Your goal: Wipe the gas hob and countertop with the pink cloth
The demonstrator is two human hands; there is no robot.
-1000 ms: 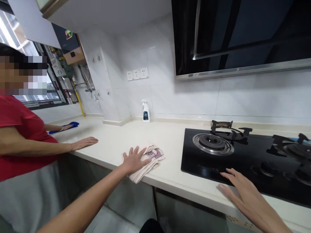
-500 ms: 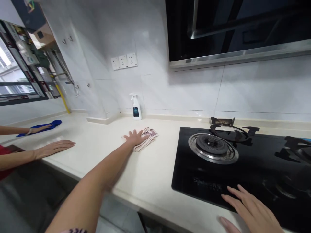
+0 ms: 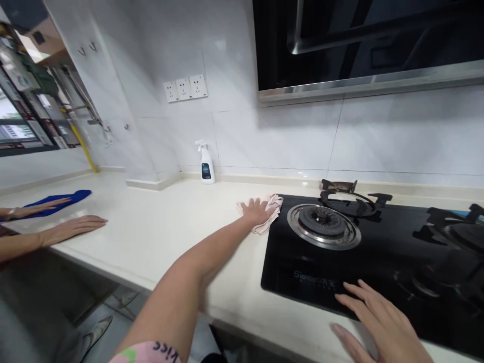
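Observation:
My left hand (image 3: 256, 210) lies flat, fingers spread, pressing a pale pink cloth (image 3: 270, 214) onto the cream countertop (image 3: 166, 232), right at the left rim of the black gas hob (image 3: 378, 252). Part of the cloth overlaps the hob's edge. My right hand (image 3: 372, 322) rests open, palm down, on the hob's front edge by the printed brand name, holding nothing. The left burner (image 3: 321, 224) sits just right of the cloth.
A white spray bottle (image 3: 206, 164) stands by the tiled wall. At far left another person's hand (image 3: 71, 227) rests on the counter and their other hand presses a blue cloth (image 3: 56, 200). A black range hood (image 3: 363, 45) hangs above; wall sockets (image 3: 185, 86) are mounted left of it.
My left hand has slid the pink cloth away from the front edge and then rightward across the counter to the hob's edge. My right hand stayed on the hob front.

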